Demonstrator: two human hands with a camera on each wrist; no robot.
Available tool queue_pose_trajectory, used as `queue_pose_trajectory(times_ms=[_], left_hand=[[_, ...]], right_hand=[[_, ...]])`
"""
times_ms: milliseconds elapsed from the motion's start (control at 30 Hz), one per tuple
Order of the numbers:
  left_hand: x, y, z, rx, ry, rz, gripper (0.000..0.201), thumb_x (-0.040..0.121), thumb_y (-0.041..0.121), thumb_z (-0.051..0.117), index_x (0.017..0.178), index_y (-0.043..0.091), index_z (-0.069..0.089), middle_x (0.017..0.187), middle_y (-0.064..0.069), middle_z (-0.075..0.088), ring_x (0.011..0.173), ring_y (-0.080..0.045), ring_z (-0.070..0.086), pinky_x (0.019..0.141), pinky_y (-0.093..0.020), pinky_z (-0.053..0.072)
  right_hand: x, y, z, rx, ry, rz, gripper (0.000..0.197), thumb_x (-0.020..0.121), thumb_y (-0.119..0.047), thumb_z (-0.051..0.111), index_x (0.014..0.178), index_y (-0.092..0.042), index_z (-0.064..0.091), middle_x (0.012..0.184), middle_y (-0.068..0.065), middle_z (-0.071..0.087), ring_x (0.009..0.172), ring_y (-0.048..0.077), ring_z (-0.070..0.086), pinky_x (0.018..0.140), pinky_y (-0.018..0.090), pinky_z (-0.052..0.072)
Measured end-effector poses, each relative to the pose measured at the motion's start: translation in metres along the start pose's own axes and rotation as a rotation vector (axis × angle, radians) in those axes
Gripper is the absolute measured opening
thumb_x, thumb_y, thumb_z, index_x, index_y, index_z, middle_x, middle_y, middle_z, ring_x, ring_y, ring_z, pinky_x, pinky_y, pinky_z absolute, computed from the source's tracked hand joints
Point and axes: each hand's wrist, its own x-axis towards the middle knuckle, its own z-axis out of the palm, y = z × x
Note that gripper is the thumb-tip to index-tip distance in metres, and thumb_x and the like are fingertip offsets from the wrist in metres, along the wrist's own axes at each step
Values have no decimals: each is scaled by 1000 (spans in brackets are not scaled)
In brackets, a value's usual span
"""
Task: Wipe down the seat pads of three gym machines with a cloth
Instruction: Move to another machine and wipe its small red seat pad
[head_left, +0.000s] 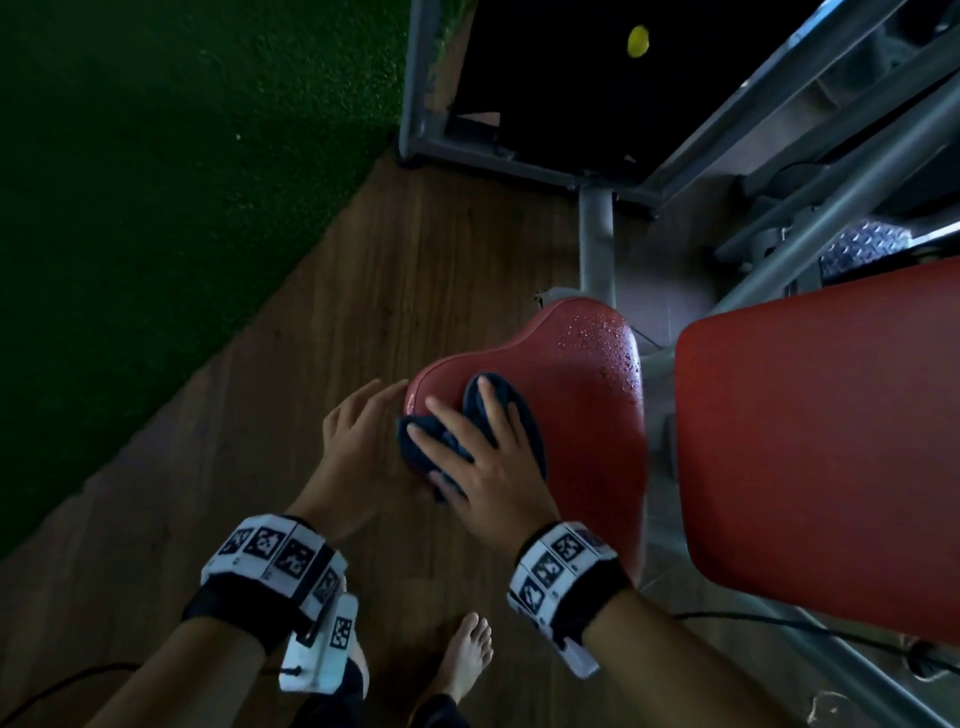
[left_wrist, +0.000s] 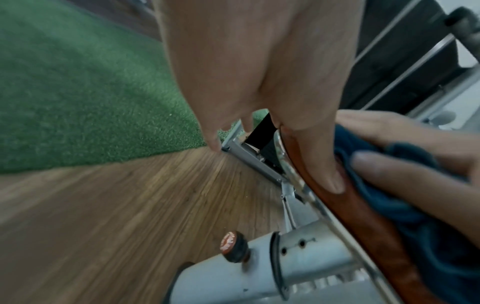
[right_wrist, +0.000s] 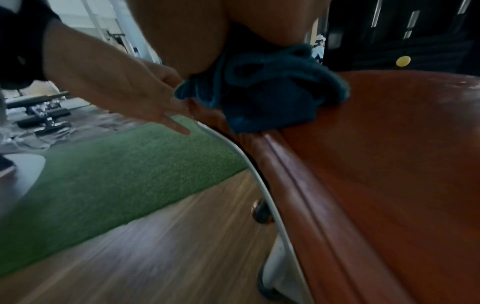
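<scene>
A red seat pad of a gym machine lies in the middle of the head view, with water droplets on its far end. A dark blue cloth sits bunched on its near left part. My right hand presses flat on the cloth with fingers spread. My left hand rests against the seat's left edge, fingers straight. In the left wrist view its thumb lies along the pad's rim beside the cloth. The right wrist view shows the cloth on the pad.
A red back pad stands right of the seat. Grey steel frame bars and a black weight stack stand beyond. Under the seat sit a grey post and an adjust knob. Wood floor and green turf lie left.
</scene>
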Motion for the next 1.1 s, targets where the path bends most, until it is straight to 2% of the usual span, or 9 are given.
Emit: queue_pose_trajectory(times_ms=[167,233,333,533,667,767,867,1000,1100], left_hand=[[-15,10,-11,21,62,46,90,64,44,80,141,34,36,141,2,41,137,-26,28,107,-51,26],[-17,13,-13,-30,49,0,81,74,24,81,137,40,32,139,9,34,135,-20,23,107,-45,24],[-19,10,-8,29,82,3,72,81,23,75,137,44,34,144,6,39,135,-19,28,104,-34,26],[-25,18,1,-47,122,-47,46,87,10,66,131,21,55,123,6,57,120,-14,52,95,-30,40],[-43,34,1,-539,130,-137,36,90,23,58,124,33,59,124,2,63,118,-16,59,93,-30,48],[-49,34,2,-651,156,-216,38,92,-1,54,128,11,55,118,-4,65,106,-9,65,81,-17,51],[-48,34,-1,-749,179,-348,36,95,4,51,129,13,52,120,-7,64,103,-15,64,75,-22,51],[-45,41,-4,-746,172,-417,28,99,16,47,125,27,50,123,-9,60,101,-18,61,78,-30,47],[-31,52,-3,-620,174,-347,34,98,28,51,131,21,48,128,-6,57,108,-16,58,78,-29,47]], right_hand=[[-55,14,16,-12,0,96,54,97,-36,49,148,-36,31,159,4,21,144,47,7,107,62,30],[-73,22,16,54,11,248,52,98,-41,43,148,-38,29,160,4,15,145,45,3,107,59,32],[-72,33,11,184,47,439,51,99,-47,35,149,-38,28,162,4,7,146,40,-3,111,59,27],[11,48,-3,240,69,771,51,98,-49,35,148,-38,28,161,3,4,145,43,-3,114,60,13],[51,33,-14,216,54,540,46,96,-47,37,141,-40,39,159,-2,14,144,42,-1,111,62,14],[53,14,-17,132,59,251,43,93,-47,45,135,-38,50,151,-4,33,143,39,10,106,60,24],[38,8,-8,115,73,86,43,93,-45,49,135,-38,51,150,-3,37,144,37,12,108,60,24],[4,14,4,142,125,93,48,94,-46,49,141,-38,44,153,5,32,145,41,9,108,60,26],[-26,19,14,188,150,224,53,93,-46,51,144,-37,39,156,10,27,144,45,8,110,60,27]])
